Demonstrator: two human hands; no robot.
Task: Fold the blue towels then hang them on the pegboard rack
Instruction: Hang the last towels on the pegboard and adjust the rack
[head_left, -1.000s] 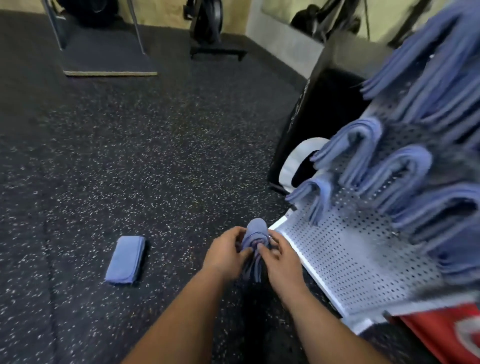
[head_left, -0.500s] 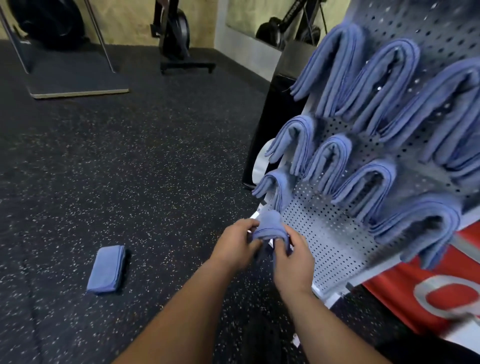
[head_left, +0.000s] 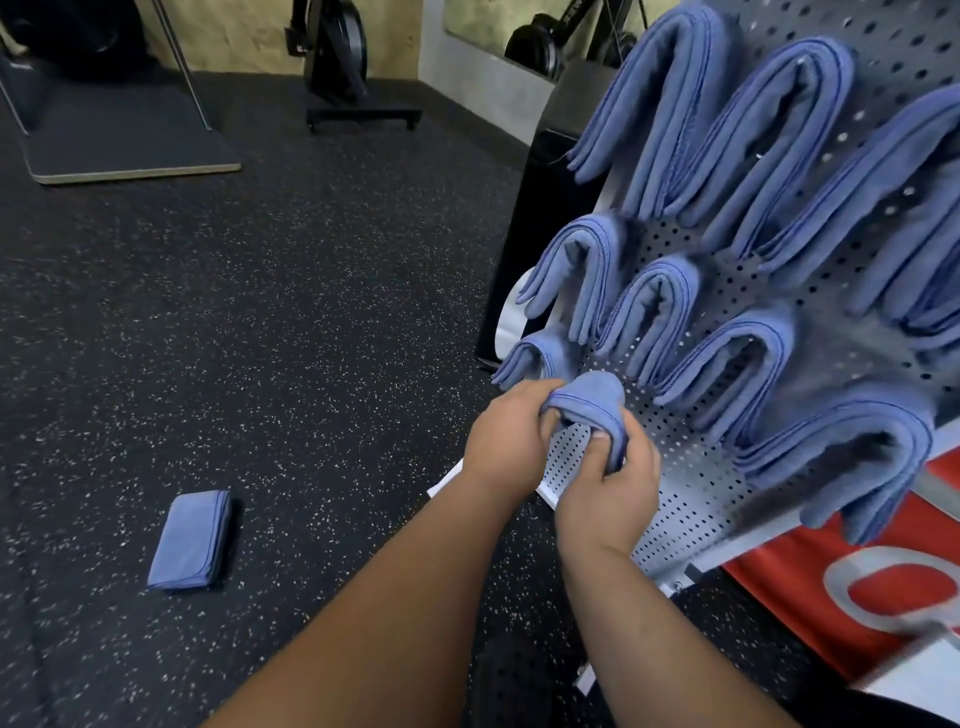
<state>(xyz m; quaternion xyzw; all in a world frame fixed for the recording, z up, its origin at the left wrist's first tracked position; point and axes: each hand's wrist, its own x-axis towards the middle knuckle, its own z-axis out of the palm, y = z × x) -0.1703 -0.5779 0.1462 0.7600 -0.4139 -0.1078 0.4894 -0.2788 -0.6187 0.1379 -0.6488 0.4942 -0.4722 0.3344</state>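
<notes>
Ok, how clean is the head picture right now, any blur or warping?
Head view: left hand, right hand and held towel fairly sharp; hung towels toward the right edge smear; the wide angle bows the pegboard rack; the floor towel is crisp.

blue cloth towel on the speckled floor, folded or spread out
Folded: the blue cloth towel lies as a compact rectangle, layered edges showing.

Folded blue towel (head_left: 592, 397) arched at pegboard rack (head_left: 691, 493) btm-left.
</notes>
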